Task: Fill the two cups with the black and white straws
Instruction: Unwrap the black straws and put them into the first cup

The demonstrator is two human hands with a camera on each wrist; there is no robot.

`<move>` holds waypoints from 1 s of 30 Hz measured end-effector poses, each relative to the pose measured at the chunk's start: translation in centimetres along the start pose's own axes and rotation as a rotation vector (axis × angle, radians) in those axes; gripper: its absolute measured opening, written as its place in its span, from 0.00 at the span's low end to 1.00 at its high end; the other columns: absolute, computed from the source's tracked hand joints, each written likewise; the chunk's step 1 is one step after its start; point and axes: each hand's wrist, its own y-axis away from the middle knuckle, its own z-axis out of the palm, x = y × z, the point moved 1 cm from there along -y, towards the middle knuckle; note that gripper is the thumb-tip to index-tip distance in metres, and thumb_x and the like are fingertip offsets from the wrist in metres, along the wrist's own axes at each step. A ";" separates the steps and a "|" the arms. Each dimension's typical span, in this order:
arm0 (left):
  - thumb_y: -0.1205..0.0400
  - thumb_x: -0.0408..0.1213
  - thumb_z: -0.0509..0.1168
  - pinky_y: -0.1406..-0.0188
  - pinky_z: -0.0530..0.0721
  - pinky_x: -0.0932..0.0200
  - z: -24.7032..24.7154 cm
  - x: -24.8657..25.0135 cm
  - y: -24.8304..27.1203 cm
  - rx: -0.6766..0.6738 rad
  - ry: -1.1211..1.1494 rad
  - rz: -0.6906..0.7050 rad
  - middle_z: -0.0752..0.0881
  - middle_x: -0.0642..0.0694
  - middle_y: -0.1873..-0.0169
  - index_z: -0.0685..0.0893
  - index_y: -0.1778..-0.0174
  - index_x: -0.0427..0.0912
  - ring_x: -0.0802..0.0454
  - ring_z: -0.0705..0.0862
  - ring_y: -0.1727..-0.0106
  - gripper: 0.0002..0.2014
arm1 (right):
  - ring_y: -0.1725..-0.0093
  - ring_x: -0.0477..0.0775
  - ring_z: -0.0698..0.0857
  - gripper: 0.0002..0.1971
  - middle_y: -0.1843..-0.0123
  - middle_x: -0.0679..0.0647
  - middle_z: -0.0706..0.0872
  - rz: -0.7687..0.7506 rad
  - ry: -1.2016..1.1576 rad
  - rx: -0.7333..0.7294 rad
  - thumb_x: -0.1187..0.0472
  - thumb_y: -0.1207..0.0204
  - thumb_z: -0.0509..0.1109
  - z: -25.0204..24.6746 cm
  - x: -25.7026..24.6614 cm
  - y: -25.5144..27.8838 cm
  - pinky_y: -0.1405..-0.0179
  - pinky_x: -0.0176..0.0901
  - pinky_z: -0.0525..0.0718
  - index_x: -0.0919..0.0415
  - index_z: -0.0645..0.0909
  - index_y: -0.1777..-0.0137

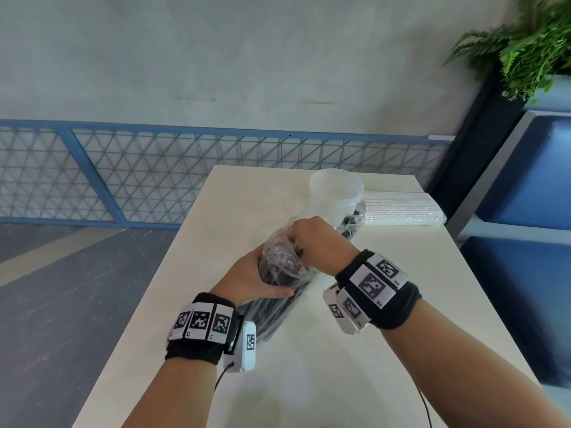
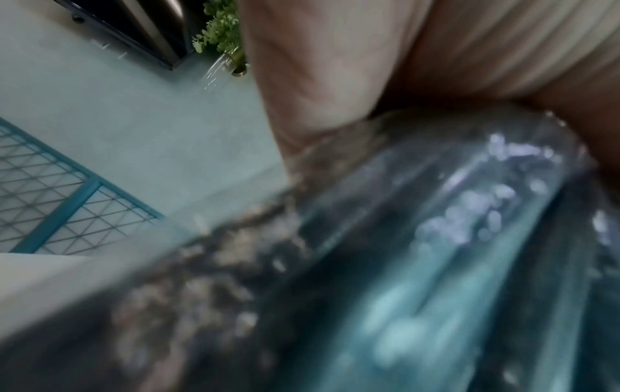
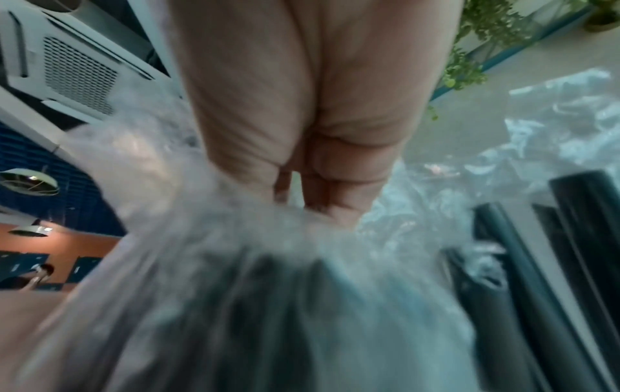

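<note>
A clear plastic bag of black straws [image 1: 279, 273] stands tilted over the middle of the cream table [image 1: 216, 381]. My left hand [image 1: 253, 281] grips it round the middle from the left. My right hand [image 1: 312, 239] pinches the crumpled plastic at the bag's top; in the right wrist view its fingers [image 3: 322, 164] sink into the plastic [image 3: 235, 252] beside black straws [image 3: 503, 265]. The left wrist view is filled by the blurred bag [image 2: 402, 265]. A translucent cup [image 1: 336, 193] stands behind the bag. A flat pack of white straws [image 1: 401, 208] lies to its right.
A blue mesh railing [image 1: 154, 171] runs behind the table. A blue cushioned bench [image 1: 531, 180] stands close to the right edge, with a green plant [image 1: 531, 47] above it. Bare tabletop shows near me. More black straws in plastic [image 1: 352, 223] lie behind my right hand.
</note>
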 end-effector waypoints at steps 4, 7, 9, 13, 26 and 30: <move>0.41 0.42 0.83 0.43 0.80 0.63 -0.5 -0.2 0.0 0.030 -0.017 -0.008 0.90 0.62 0.57 0.83 0.52 0.59 0.69 0.86 0.51 0.23 | 0.62 0.40 0.81 0.16 0.50 0.52 0.89 0.014 -0.231 0.167 0.75 0.31 0.67 -1.3 1.2 0.3 0.57 0.22 0.74 0.58 0.88 0.49; 0.47 0.53 0.80 0.36 0.81 0.49 -0.6 -0.8 0.1 0.062 0.019 -0.009 0.91 0.53 0.51 0.85 0.49 0.55 0.56 0.87 0.45 0.29 | 0.72 0.34 0.78 0.12 0.60 0.43 0.87 0.033 -0.349 0.267 0.71 0.29 0.69 -2.5 2.2 0.4 0.63 0.18 0.73 0.56 0.89 0.54; 0.47 0.55 0.80 0.36 0.81 0.46 -0.6 -1.0 0.1 0.062 0.024 0.003 0.91 0.51 0.51 0.86 0.48 0.52 0.55 0.87 0.45 0.30 | 0.64 0.38 0.82 0.11 0.59 0.42 0.87 0.014 -0.426 0.222 0.67 0.30 0.73 -3.1 2.5 0.7 0.57 0.24 0.78 0.53 0.88 0.51; 0.51 0.55 0.82 0.38 0.82 0.50 -0.8 -1.3 0.2 0.099 0.074 0.016 0.91 0.51 0.52 0.85 0.48 0.51 0.56 0.88 0.46 0.34 | 0.41 0.44 0.80 0.29 0.33 0.41 0.79 -0.107 -0.570 -0.037 0.64 0.32 0.76 -2.3 3.0 1.4 0.41 0.33 0.81 0.45 0.74 0.32; 0.48 0.49 0.83 0.43 0.83 0.55 -0.8 -1.4 -0.3 0.112 0.037 0.035 0.91 0.51 0.54 0.85 0.53 0.55 0.56 0.88 0.48 0.27 | 0.58 0.37 0.82 0.08 0.55 0.45 0.89 -0.001 -0.583 0.321 0.58 0.31 0.77 -1.0 2.1 0.8 0.56 0.21 0.75 0.58 0.86 0.53; 0.38 0.35 0.82 0.49 0.82 0.66 -0.9 -1.5 0.0 0.116 -0.014 0.027 0.91 0.62 0.63 0.87 0.59 0.52 0.65 0.88 0.54 0.15 | 0.51 0.44 0.85 0.09 0.51 0.47 0.90 0.021 -0.546 0.414 0.56 0.32 0.77 -3.6 3.0 1.1 0.52 0.30 0.79 0.55 0.86 0.53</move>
